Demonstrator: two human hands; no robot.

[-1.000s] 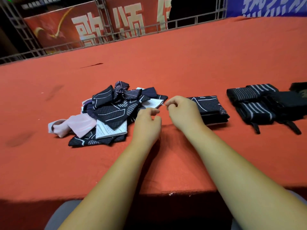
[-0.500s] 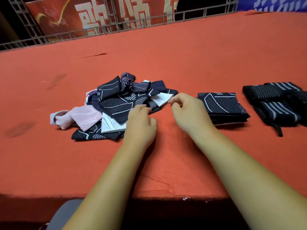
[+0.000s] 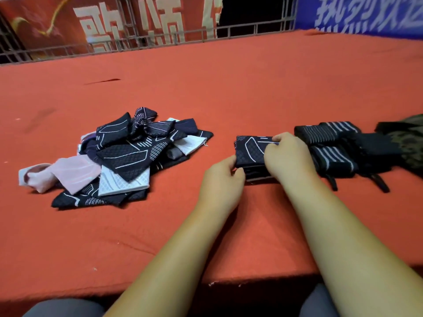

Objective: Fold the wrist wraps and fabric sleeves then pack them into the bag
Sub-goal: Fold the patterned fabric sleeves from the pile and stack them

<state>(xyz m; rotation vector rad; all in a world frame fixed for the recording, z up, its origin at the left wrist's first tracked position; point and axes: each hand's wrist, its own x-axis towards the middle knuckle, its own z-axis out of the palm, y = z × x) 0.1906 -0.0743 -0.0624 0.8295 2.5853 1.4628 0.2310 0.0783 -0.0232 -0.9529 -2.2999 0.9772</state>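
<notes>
Two hands gripping a folded stack of dark fabric sleeves on a red table

Seen from a head-worn camera, two bare forearms reached forward over a table covered in red cloth. Both hands met at a folded stack of navy sleeves with white line patterns, which lay flat on the table right of centre. The left hand held the stack's near left corner, its fingers curled and pinching the edge. The right hand lay over the right side of the stack, its fingertips bent round the far edge and gripping the top layer.

Well apart to the left sat a loose pile of unfolded sleeves, mostly navy with white lines. A pink sleeve stuck out at its left and a white sleeve lay near its front.

Just to the right of the folded stack, partly hidden by the right hand, lay black wrist wraps with pale stripes, their straps trailing toward the table's near edge. Beyond them, cut off by the right frame edge, was camouflage-patterned fabric; what it was could not be told.

Behind the table ran a metal railing, with a red banner and a blue banner bearing large pale characters
</notes>
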